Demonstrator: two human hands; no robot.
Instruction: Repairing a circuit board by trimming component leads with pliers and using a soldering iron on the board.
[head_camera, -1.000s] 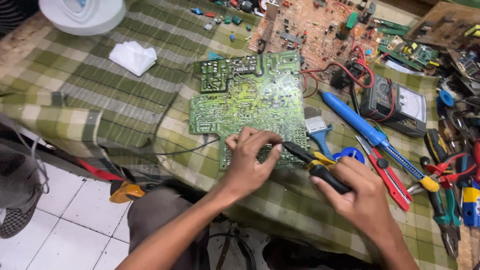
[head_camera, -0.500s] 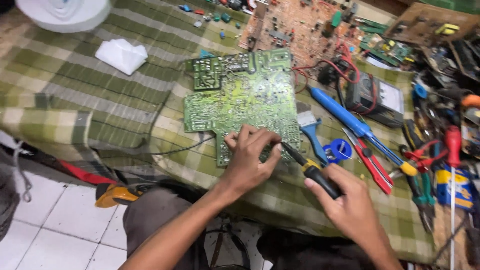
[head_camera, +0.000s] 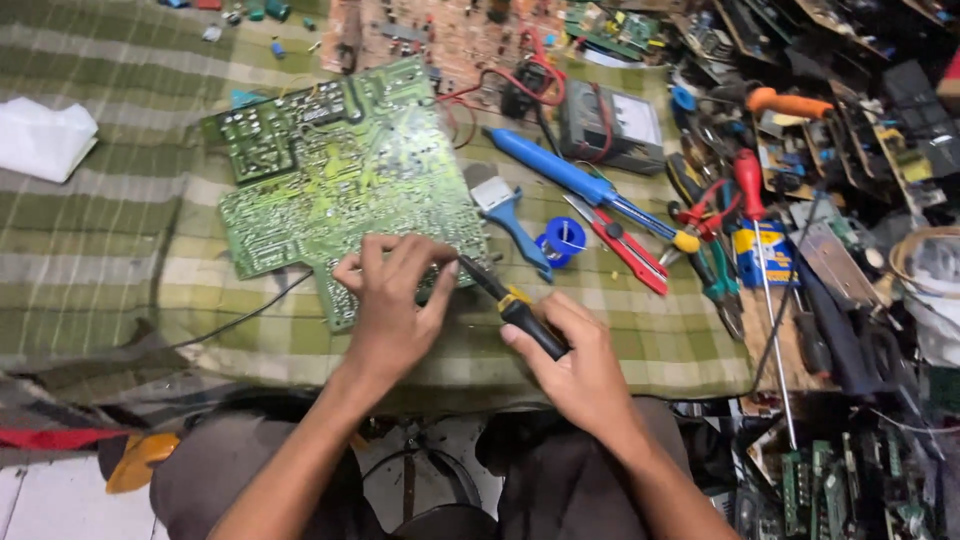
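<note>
Bench (head_camera: 120, 250): green checked cloth, tools crowding its right side.
Left hand (head_camera: 392, 305) fingertips pinched together on green circuit board (head_camera: 340, 180); right hand (head_camera: 580, 365) clamped on soldering iron (head_camera: 515, 308).

Green checked cloth (head_camera: 120, 270) over the workbench, perhaps white floor tiles (head_camera: 30, 500) below.

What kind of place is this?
Probably an electronics repair bench: a green circuit board lies on a checked cloth, the right hand holds a soldering iron, and a multimeter sits nearby.
</note>
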